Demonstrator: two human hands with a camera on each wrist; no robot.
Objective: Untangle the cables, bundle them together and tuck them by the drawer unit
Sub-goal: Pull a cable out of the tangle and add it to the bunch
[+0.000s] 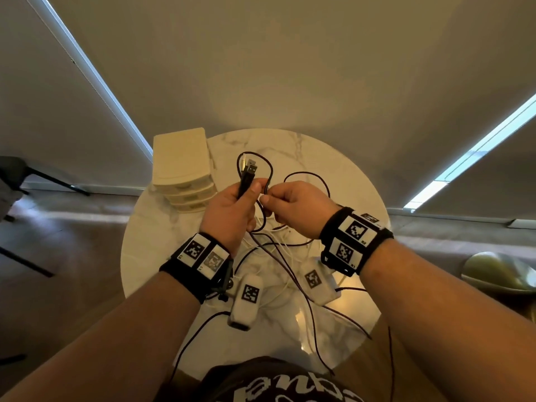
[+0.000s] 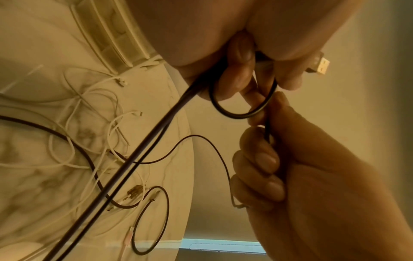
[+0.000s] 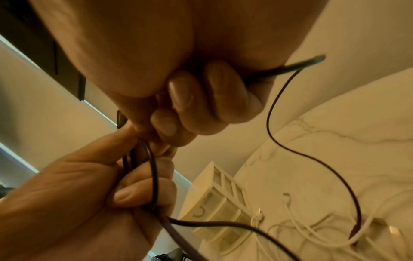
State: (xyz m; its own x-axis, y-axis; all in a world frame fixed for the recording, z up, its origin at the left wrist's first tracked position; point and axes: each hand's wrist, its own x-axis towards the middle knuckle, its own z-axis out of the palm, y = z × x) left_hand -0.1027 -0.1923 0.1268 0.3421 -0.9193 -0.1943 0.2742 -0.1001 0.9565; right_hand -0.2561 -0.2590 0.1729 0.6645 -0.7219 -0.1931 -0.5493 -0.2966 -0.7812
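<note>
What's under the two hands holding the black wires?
Below the left hand and right hand, white cables lie tangled on the marble table, crossed by black cables. The hands cover part of the tangle.

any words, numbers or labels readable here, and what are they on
Shirt: large white lettering, upside down and cut off by the frame edge; cannot be read.
Left wristband and right wristband: black-and-white square marker tags, each with a tiny corner number too small to read.
Two white boxes on the table: one such marker each, no words.
USB plugs, drawer unit: no text visible.
</note>
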